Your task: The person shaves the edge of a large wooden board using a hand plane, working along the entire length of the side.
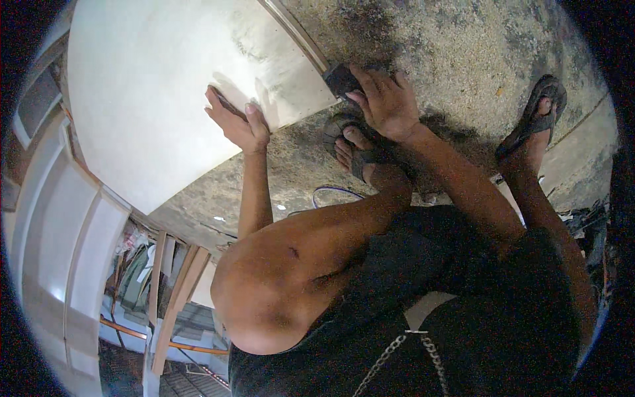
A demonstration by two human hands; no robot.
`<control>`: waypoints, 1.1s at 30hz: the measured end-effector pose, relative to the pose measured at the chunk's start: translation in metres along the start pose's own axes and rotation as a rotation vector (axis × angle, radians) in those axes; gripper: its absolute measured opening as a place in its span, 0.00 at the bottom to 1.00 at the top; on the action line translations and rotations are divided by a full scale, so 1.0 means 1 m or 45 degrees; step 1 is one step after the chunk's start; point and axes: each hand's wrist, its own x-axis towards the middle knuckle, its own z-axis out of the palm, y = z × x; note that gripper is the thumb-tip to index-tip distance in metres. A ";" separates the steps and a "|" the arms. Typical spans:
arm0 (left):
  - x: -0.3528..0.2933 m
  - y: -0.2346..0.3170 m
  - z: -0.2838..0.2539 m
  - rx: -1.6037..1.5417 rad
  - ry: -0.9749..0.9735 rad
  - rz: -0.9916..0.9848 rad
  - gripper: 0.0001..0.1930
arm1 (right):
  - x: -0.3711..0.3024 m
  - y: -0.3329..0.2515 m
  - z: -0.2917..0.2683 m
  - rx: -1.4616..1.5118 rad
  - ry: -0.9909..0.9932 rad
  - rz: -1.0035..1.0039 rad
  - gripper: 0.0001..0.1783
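A large white panel [165, 86] with grey smudges near one corner lies at the upper left on the floor. My left hand [239, 129] is over its near edge, fingers stretched and thumb apart, holding nothing; a shadow falls on the panel beside it. At the panel's right corner, my right hand [390, 109] has its fingers over a small dark block [342, 81], with the thumb along its near side. The block touches the end of the panel's pale side edge [297, 36]. My fingers partly hide the block.
My sandalled feet stand on the stained concrete floor [456, 40], one sandal [340, 126] close to the panel corner. A thin blue cord [331, 188] lies near my leg. Wooden strips [175, 304] and pale cabinet-like panels [56, 231] stand at the left.
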 end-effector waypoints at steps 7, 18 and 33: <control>-0.001 -0.002 -0.007 0.040 -0.046 -0.039 0.41 | 0.001 0.004 0.012 -0.217 0.309 -0.222 0.31; 0.003 0.000 0.006 0.028 -0.018 0.011 0.39 | -0.003 0.000 0.006 -0.120 0.210 -0.037 0.24; 0.003 0.004 -0.005 0.104 -0.061 0.083 0.41 | 0.033 -0.010 -0.047 0.421 -0.151 0.259 0.13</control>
